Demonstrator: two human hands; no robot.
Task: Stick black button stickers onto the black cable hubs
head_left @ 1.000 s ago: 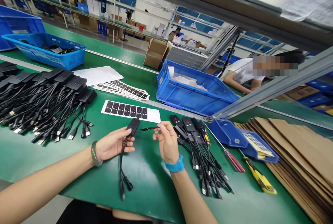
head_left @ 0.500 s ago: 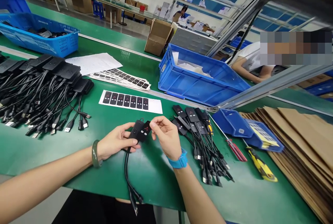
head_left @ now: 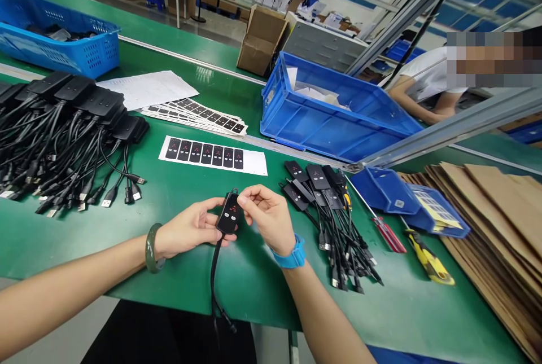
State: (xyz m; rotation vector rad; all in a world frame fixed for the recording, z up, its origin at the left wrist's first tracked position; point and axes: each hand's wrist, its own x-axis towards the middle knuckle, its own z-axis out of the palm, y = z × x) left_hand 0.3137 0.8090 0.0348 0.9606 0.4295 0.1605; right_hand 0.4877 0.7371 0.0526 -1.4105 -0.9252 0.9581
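My left hand [head_left: 190, 229] is closed round a small black controller box [head_left: 220, 225], its cables [head_left: 215, 279] hanging down over the bench edge. Over the box's face lies a black sticker [head_left: 229, 210] with red marks and two pale ovals. With thumb and forefinger, my right hand [head_left: 269, 218] pinches the sticker at its upper right edge. Whether the sticker touches the box all over cannot be made out. Just beyond my hands is a white backing sheet [head_left: 255, 163] bearing a row of similar stickers.
Cabled black boxes are heaped at left [head_left: 63, 127]; a smaller bundle [head_left: 326, 200] lies right. Nearby are a red-handled screwdriver [head_left: 389, 234], a yellow-handled tool [head_left: 429, 257], blue bins [head_left: 322, 127], cardboard sheets [head_left: 491, 228] and more sticker sheets [head_left: 199, 115]. A person [head_left: 427, 90] sits beyond the metal frame.
The sticker has moved left from beside the box to over its face, with my right hand still pinching it. The box now stands more upright in my left hand. The view has shifted slightly.
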